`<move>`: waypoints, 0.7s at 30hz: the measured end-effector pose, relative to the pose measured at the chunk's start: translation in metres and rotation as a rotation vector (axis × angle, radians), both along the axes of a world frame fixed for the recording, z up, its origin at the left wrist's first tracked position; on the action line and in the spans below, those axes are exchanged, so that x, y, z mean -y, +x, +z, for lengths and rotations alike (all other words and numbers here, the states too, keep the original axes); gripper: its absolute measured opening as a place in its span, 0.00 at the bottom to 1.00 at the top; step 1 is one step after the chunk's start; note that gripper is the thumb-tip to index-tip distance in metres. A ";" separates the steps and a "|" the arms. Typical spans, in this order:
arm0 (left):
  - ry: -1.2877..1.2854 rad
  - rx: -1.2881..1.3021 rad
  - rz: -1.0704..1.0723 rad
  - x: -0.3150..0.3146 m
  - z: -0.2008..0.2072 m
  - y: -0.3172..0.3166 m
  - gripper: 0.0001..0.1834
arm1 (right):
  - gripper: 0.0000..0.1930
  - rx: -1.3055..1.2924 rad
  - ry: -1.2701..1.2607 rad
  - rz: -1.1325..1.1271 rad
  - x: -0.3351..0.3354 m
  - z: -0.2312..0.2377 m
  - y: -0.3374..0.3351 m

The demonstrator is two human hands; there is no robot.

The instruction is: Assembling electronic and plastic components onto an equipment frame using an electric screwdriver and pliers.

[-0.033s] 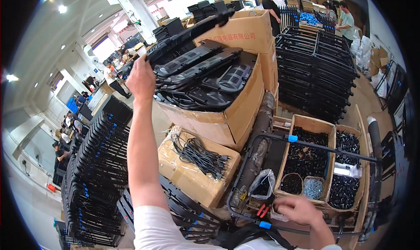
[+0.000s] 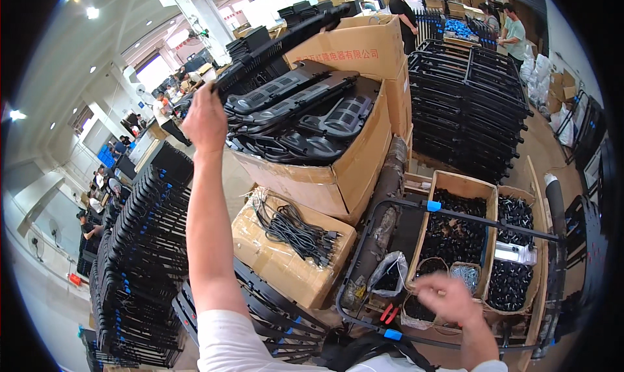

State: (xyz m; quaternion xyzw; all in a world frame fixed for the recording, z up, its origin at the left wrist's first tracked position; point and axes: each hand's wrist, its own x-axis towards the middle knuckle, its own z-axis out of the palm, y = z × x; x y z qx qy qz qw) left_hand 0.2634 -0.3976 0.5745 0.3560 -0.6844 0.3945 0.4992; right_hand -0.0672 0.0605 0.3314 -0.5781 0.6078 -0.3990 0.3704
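Note:
My left hand [image 2: 207,119], arm stretched out, grips one end of a long black slatted plastic panel [image 2: 276,49]. The panel is raised over an open cardboard box [image 2: 296,175] heaped with black plastic covers [image 2: 286,105]. My right hand [image 2: 447,298] is above a small round container of dark parts [image 2: 416,309]; its fingers are curled, and what they hold, if anything, is hidden. Near it a black tubular frame [image 2: 494,225] with blue clips [image 2: 433,206] lies across wooden trays of small black parts [image 2: 450,225]. Red-handled pliers [image 2: 389,314] are left of that hand.
Coiled black cables [image 2: 296,234] lie on a taped carton [image 2: 263,252]. Stacked black frames stand at the left [image 2: 140,255] and back right [image 2: 465,112]. Silver screws [image 2: 465,276] fill a small tub. Several people work farther off, one in black [image 2: 403,17].
My right hand has lifted and shifted slightly away from me, uncovering more of the small round container. My left hand has drifted slightly left with the panel, its far end a little higher.

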 end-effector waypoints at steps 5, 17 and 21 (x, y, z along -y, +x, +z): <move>-0.015 -0.039 -0.249 -0.088 0.002 0.015 0.14 | 0.16 -0.638 -0.991 -0.497 0.049 0.144 -0.041; 0.442 0.060 -1.028 -0.167 -0.158 -0.040 0.17 | 0.33 0.511 0.631 0.014 0.009 0.031 -0.001; 1.079 -0.400 -0.795 -0.200 -0.251 -0.044 0.29 | 0.23 0.798 0.228 -0.344 -0.007 -0.043 0.088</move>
